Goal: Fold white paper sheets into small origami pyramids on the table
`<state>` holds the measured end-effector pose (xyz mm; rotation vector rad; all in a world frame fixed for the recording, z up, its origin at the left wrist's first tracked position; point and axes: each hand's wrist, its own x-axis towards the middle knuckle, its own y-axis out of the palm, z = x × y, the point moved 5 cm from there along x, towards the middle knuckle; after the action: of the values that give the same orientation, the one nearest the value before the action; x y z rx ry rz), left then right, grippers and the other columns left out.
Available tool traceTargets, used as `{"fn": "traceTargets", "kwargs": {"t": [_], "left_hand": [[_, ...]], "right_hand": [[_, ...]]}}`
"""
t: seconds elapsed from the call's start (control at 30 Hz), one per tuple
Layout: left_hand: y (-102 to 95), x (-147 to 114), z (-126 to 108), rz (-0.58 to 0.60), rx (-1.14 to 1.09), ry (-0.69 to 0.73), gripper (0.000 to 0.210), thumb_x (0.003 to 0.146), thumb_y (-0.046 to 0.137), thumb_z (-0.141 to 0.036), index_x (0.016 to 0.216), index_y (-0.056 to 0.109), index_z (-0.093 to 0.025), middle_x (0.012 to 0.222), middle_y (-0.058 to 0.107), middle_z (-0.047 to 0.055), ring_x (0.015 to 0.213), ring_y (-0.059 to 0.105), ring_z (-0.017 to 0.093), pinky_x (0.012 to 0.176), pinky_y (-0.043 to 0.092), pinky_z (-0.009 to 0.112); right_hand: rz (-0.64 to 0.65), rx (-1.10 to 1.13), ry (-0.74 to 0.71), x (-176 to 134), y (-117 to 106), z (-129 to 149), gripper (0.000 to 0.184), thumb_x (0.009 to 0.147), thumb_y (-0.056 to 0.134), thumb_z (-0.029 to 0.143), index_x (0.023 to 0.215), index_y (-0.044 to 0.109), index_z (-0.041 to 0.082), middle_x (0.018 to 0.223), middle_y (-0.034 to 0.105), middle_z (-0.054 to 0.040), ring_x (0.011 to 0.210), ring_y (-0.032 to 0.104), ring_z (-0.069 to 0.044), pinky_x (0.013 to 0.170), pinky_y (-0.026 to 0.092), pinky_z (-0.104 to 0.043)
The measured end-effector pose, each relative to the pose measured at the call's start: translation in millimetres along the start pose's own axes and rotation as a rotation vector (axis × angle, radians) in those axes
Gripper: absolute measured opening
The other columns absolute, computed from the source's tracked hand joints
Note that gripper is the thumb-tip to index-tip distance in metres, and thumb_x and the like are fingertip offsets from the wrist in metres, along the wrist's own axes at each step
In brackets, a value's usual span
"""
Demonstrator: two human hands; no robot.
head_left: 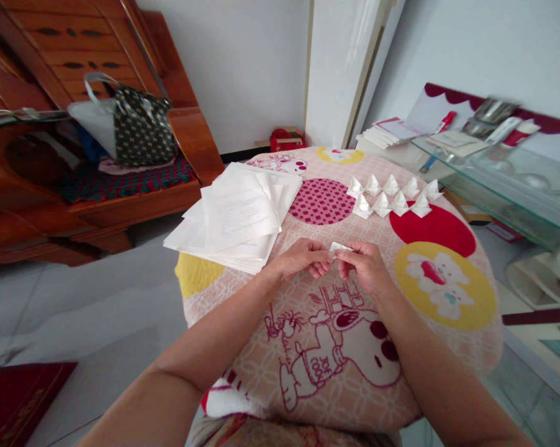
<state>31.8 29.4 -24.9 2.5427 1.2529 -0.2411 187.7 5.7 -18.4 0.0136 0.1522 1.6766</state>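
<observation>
Between my two hands, above the middle of the table, is a small folded piece of white paper (339,247). My left hand (308,257) pinches its left edge with thumb and forefinger. On the other side, my right hand (361,261) grips it with the fingers curled under. Farther off to the right, several folded white paper shapes (381,203) stand in two rows. A stack of loose white sheets (243,217), the top one printed, lies to the left of my hands.
A patterned cloth (345,372) with cartoon figures covers the round table. At the right, a glass shelf (494,180) holds cups and papers close to the table's edge. A wooden bench (187,143) with a dotted bag (143,127) stands at the left.
</observation>
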Motion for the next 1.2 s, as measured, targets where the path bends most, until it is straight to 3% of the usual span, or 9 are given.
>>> {"fn": "traceTargets", "kwargs": {"t": [0.17,0.4,0.63,0.9,1.03,1.2], "left_hand": [[2.8,2,0,-0.03,0.068,0.065,0.041,0.074,0.086,-0.045,0.07,0.061,-0.013,0.06,0.063,-0.001,0.048,0.055,0.006,0.045,0.039,0.016],[8.0,-6,-17,0.008,0.186,0.337,0.047,0.08,0.079,-0.056,0.072,0.057,-0.015,0.052,0.052,-0.007,0.044,0.042,0.003,0.043,0.029,0.016],[8.4,-5,-11,0.059,0.162,0.232,0.048,0.087,0.067,-0.061,0.08,0.062,-0.014,0.064,0.062,0.0,0.052,0.057,0.008,0.048,0.041,0.019],[7.6,-10,-16,0.007,0.271,0.288,0.037,0.089,0.067,-0.05,0.079,0.062,-0.015,0.059,0.055,-0.004,0.049,0.046,0.005,0.048,0.034,0.018],[8.1,-11,-17,0.073,0.216,0.283,0.041,0.088,0.069,-0.055,0.083,0.062,-0.016,0.063,0.058,-0.003,0.053,0.05,0.007,0.051,0.039,0.02],[6.8,-6,-13,0.102,0.211,0.269,0.053,0.087,0.066,-0.066,0.077,0.06,-0.015,0.065,0.058,-0.001,0.055,0.054,0.009,0.052,0.042,0.022]], "right_hand": [[-0.004,0.077,0.031,-1,8,1,0.029,0.067,0.082,0.039,0.058,0.067,0.016,0.048,0.063,-0.0009,0.035,0.052,-0.011,0.035,0.041,-0.022],[0.058,0.226,0.094,-1,13,0,0.029,0.066,0.084,0.04,0.058,0.067,0.017,0.045,0.058,0.0021,0.032,0.047,-0.009,0.032,0.037,-0.021],[-0.003,0.19,0.024,-2,9,2,0.031,0.068,0.083,0.04,0.058,0.065,0.017,0.049,0.061,0.0006,0.035,0.049,-0.009,0.033,0.038,-0.021],[0.01,0.219,0.064,0,9,0,0.031,0.067,0.083,0.04,0.058,0.063,0.019,0.047,0.056,0.0031,0.035,0.046,-0.009,0.033,0.037,-0.022],[0.053,0.254,0.094,0,10,-1,0.03,0.067,0.083,0.041,0.06,0.063,0.019,0.048,0.057,0.0033,0.035,0.045,-0.008,0.033,0.037,-0.022],[0.062,0.139,0.03,-3,10,2,0.03,0.07,0.083,0.04,0.06,0.067,0.017,0.047,0.06,0.0012,0.035,0.048,-0.009,0.034,0.038,-0.022]]}}
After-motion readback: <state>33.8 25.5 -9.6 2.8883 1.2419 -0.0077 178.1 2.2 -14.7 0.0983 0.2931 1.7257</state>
